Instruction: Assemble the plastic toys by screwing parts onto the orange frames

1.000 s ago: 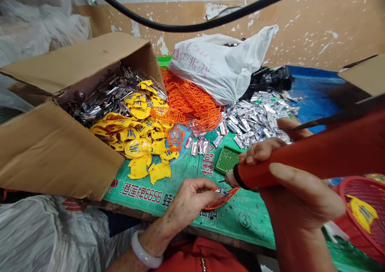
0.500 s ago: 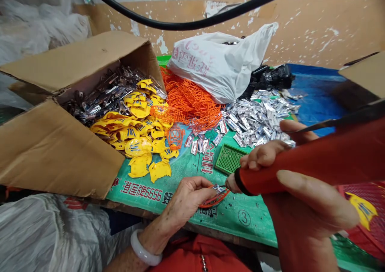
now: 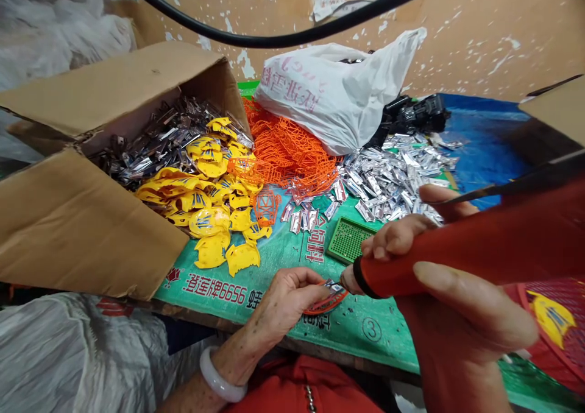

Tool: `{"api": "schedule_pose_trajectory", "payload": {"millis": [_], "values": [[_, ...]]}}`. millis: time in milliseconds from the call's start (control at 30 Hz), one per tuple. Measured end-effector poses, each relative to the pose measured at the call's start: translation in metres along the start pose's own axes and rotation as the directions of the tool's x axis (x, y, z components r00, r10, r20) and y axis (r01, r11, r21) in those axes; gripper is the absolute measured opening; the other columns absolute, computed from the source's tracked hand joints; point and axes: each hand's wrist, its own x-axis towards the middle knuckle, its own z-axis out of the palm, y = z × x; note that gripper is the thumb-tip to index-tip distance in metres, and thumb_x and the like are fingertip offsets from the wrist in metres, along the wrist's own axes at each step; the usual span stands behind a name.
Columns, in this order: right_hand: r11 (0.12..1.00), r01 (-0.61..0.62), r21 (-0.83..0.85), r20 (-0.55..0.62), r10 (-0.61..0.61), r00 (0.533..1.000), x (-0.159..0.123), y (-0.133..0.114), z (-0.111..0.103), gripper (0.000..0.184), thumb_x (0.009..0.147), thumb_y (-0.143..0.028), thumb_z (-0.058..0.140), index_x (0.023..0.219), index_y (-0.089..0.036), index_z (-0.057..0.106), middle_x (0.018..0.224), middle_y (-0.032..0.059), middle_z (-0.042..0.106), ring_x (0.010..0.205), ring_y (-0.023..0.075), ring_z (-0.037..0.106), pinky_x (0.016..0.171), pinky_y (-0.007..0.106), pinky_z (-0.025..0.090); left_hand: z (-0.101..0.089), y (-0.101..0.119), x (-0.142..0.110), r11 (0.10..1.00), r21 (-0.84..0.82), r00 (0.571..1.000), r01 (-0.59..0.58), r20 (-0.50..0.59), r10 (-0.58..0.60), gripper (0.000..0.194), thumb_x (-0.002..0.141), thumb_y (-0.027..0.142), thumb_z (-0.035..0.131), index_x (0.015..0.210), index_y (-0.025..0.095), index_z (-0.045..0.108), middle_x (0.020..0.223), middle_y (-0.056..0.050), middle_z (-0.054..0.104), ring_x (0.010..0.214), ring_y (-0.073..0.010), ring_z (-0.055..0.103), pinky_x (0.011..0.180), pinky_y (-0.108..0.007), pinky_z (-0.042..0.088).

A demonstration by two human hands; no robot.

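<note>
My left hand, with a pale bangle at the wrist, pinches an orange plastic part with a silvery piece on it, low over the green sheet. My right hand wraps round a red power screwdriver with a black collar. Its tip points left and meets the orange part near its right end, though the exact contact is too small to make out. Just behind the tip lies a small green perforated tray. Silver pieces are heaped beyond it, beside a pile of orange frames.
Yellow shells spill from a tipped cardboard box at left. A white plastic bag rests on the orange pile, with black parts beside it. A red basket stands at right. A black cable hangs across the top.
The screwdriver and my right hand have shifted very slightly left. My left hand keeps its hold on the orange part in nearly the same place.
</note>
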Motion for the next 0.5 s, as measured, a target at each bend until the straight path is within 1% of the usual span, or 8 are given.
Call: {"api": "schedule_pose_trajectory", "payload": {"millis": [233,500], "values": [[1.0,-0.023,0.007,0.012,0.023,1.0,-0.0011,0.0021,-0.0012,0.053,0.064,-0.027,0.079,0.113,-0.029,0.058,0.072,0.0,0.063,0.067,0.0187,0.058,0.067,0.036,0.051,0.0008,-0.0014,0.0013,1.0,-0.016,1.0,0.0,0.006,0.0,0.012,0.068,0.027,0.067,0.063,0.015,0.066,0.054,0.004,0.057,0.051,-0.0072,0.044,0.053,-0.022,0.033],[0.999,-0.035,-0.04,0.047,0.037,0.998,-0.0024,0.0033,-0.009,0.057,0.066,-0.031,0.079,0.117,-0.031,0.055,0.076,-0.0006,0.062,0.07,0.0186,0.058,0.072,0.037,0.05,0.0021,-0.0016,0.0013,1.0,-0.019,1.0,0.014,-0.004,-0.014,0.012,0.066,0.026,0.068,0.062,0.015,0.065,0.053,0.004,0.058,0.05,-0.0075,0.044,0.053,-0.022,0.033]]}}
